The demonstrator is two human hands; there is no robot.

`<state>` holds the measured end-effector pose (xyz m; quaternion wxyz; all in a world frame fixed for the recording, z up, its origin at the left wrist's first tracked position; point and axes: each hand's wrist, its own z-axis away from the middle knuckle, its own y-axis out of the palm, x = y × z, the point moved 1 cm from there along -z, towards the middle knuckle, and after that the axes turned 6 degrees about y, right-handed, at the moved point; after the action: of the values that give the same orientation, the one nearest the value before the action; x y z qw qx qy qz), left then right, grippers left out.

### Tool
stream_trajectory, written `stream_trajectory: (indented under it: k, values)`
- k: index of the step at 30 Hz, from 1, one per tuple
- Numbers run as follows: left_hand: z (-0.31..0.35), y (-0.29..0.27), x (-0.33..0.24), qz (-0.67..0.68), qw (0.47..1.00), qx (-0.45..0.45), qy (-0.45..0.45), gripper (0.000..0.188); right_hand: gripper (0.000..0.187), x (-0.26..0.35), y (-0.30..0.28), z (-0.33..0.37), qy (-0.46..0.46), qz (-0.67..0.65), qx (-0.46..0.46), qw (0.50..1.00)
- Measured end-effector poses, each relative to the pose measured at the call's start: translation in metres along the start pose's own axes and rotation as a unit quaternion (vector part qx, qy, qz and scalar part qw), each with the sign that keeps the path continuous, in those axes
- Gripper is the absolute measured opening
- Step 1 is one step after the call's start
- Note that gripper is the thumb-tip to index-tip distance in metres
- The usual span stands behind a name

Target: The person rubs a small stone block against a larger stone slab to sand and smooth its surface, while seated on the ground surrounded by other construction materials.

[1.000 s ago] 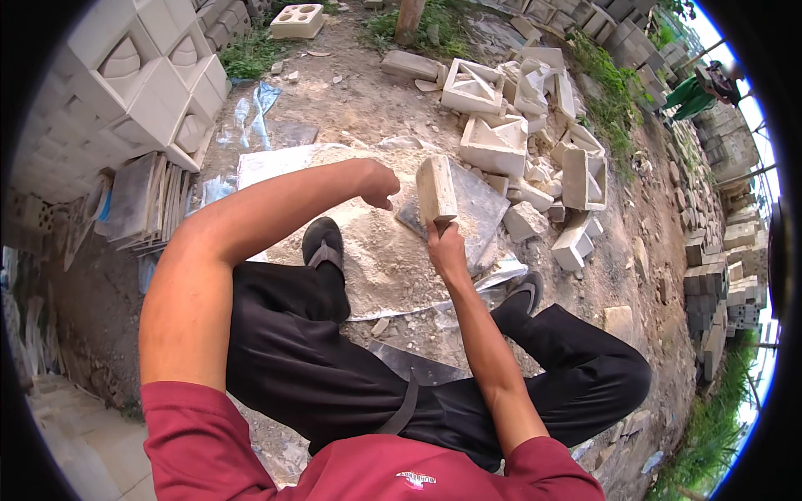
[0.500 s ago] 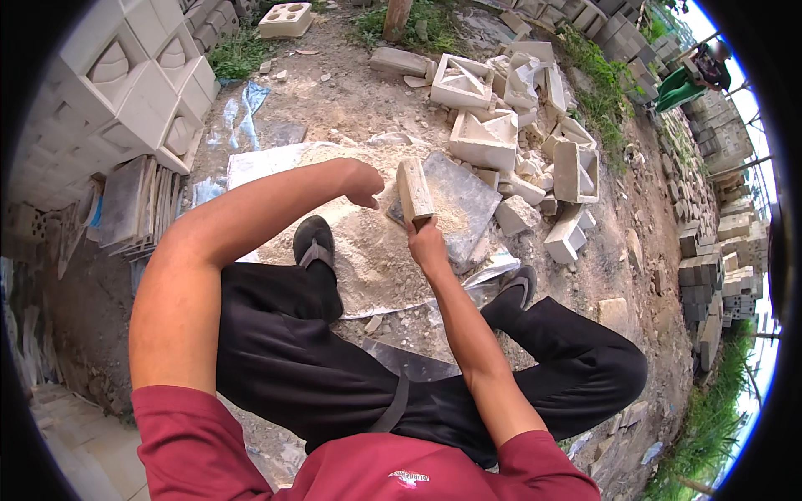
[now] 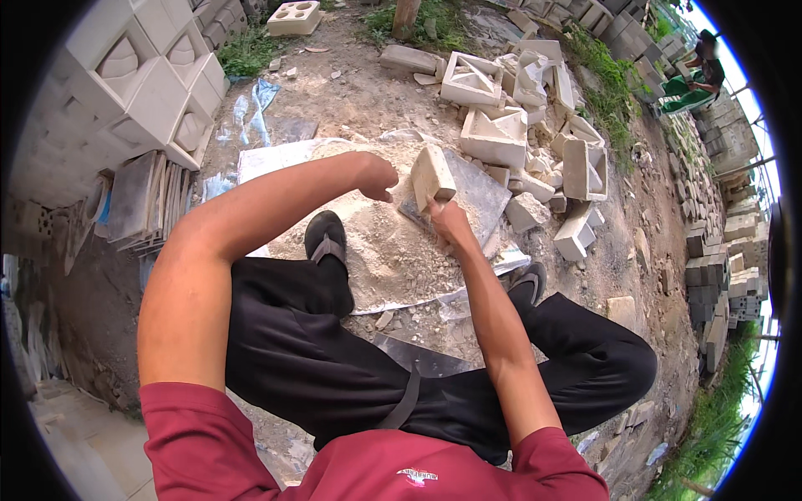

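My right hand (image 3: 451,222) grips the near end of a pale rectangular block (image 3: 433,174), tilted over a grey slab (image 3: 487,194). Just left of the block, my left hand (image 3: 378,178) is held above a heap of pale sandy powder (image 3: 384,250). Its fingers curl downward, and whatever they may hold is hidden. A small gap separates the left hand from the block. The powder lies on a white sheet (image 3: 271,159) between my sandalled feet.
Hollow cream blocks (image 3: 494,140) and broken pieces lie at the right. Patterned blocks (image 3: 146,79) form a stack at the left, with thin boards (image 3: 138,200) leaning near it. A person (image 3: 706,75) is at the far right. A dark plate (image 3: 426,361) lies under my legs.
The block in my right hand has turned, showing more of its broad face. Both hands keep nearly the same places; the whole view has shifted slightly.
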<state>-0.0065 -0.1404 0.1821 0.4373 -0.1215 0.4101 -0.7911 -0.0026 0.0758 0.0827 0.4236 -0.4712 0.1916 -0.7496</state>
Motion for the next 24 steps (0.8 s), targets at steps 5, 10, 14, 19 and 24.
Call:
stream_trajectory:
  k: [5, 10, 14, 19, 24]
  values:
    - [0.007, 0.007, 0.003, 0.002, 1.0, -0.012, 0.003, 0.049, 0.074, -0.019, -0.004, 0.009, 0.001, -0.01, -0.089, 0.996]
    - [0.009, 0.0, 0.002, 0.001, 1.0, -0.004, -0.012, 0.048, 0.071, -0.04, -0.012, 0.004, -0.012, 0.004, -0.035, 0.999]
    - [-0.005, 0.004, -0.001, 0.0, 1.0, -0.018, 0.004, 0.047, 0.069, -0.052, -0.029, -0.014, 0.03, -0.056, -0.021, 0.998]
    - [-0.005, 0.006, 0.001, -0.02, 1.0, 0.019, 0.001, 0.047, 0.068, -0.065, 0.002, 0.017, 0.004, 0.032, -0.14, 0.99]
    - [-0.011, 0.004, -0.005, -0.005, 1.0, 0.009, 0.008, 0.048, 0.072, -0.046, -0.027, 0.012, 0.014, -0.019, -0.112, 0.993]
